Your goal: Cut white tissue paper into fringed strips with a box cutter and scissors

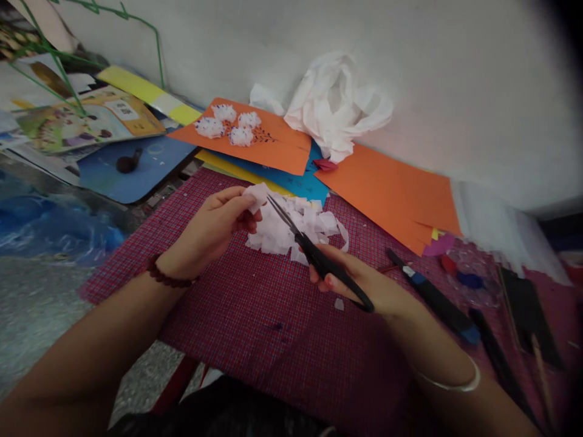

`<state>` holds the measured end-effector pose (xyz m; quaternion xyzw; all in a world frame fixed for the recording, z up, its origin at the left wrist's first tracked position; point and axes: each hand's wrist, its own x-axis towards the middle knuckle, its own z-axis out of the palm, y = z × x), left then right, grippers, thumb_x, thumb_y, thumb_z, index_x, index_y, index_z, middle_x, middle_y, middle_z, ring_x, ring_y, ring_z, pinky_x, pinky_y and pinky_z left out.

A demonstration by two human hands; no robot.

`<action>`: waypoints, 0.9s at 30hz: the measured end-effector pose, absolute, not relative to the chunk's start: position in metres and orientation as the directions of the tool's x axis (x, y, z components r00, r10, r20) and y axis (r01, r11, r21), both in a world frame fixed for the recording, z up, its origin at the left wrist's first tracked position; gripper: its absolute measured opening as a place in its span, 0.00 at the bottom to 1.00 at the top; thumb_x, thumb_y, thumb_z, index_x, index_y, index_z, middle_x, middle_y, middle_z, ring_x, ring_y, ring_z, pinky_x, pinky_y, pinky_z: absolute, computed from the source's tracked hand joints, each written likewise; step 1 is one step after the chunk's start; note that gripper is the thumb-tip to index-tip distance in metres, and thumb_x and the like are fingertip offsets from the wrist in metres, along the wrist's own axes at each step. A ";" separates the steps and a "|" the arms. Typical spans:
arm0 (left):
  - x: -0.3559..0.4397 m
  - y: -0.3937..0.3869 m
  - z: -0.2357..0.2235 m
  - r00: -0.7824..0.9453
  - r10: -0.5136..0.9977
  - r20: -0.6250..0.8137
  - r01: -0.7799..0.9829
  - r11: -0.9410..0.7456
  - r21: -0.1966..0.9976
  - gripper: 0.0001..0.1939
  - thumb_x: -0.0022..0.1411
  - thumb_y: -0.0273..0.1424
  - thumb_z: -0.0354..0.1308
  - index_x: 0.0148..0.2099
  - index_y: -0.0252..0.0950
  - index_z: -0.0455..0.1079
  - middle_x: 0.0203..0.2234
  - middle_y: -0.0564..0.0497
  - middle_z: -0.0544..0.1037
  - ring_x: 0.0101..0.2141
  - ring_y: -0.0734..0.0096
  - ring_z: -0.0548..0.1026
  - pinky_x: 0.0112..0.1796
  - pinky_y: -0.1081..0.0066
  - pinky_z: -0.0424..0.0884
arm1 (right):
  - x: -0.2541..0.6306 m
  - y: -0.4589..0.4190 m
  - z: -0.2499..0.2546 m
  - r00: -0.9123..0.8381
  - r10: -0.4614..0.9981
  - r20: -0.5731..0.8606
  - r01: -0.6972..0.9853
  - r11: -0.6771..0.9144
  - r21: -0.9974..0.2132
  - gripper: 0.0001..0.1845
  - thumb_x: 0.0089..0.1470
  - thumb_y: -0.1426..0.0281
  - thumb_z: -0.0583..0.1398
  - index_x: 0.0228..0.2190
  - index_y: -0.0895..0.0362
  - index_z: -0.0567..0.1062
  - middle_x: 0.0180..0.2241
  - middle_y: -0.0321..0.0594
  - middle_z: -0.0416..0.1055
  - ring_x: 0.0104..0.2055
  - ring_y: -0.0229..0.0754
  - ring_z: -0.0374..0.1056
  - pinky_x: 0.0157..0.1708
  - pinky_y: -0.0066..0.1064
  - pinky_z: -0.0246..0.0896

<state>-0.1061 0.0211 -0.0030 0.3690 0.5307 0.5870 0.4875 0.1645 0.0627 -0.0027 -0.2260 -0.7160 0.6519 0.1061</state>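
Between thumb and fingers, my left hand [223, 215] pinches a small piece of white tissue paper [257, 195]. My right hand [346, 273] grips black-handled scissors [319, 258], their blades pointing up and left with the tips at the right edge of that piece. Below and behind the blades lies a pile of cut white paper pieces [277, 233] on the red checked tablecloth [228, 315]. One small scrap [339, 304] rests apart from the pile, just beneath my right hand.
Behind the pile is an orange card [282, 152] with white paper puffs, beside crumpled white tissue [319, 97]. Another orange sheet [387, 188] lies right of it. A blue-black cutter-like tool [437, 300] and clear plastic paint pots [469, 279] are at right; booklets [91, 121] at left.
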 end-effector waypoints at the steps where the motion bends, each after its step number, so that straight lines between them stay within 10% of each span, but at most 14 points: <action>1: -0.105 0.021 -0.003 -0.225 0.971 -0.082 -0.174 0.043 0.984 0.08 0.59 0.32 0.61 0.28 0.36 0.72 0.24 0.52 0.76 0.22 0.76 0.72 0.25 0.75 0.69 | 0.164 0.062 -0.003 -0.874 0.463 -0.147 0.189 0.047 -0.981 0.35 0.59 0.43 0.62 0.53 0.59 0.69 0.36 0.40 0.66 0.34 0.38 0.62 0.31 0.33 0.60; 27: -0.092 0.021 -0.004 -0.146 0.971 -0.187 -0.179 0.160 0.971 0.08 0.58 0.26 0.58 0.26 0.35 0.72 0.21 0.53 0.73 0.19 0.79 0.69 0.23 0.77 0.67 | 0.163 0.061 -0.005 -0.830 0.501 -0.244 0.205 -0.134 -0.970 0.32 0.54 0.46 0.67 0.48 0.59 0.72 0.31 0.34 0.66 0.27 0.33 0.63 0.23 0.27 0.61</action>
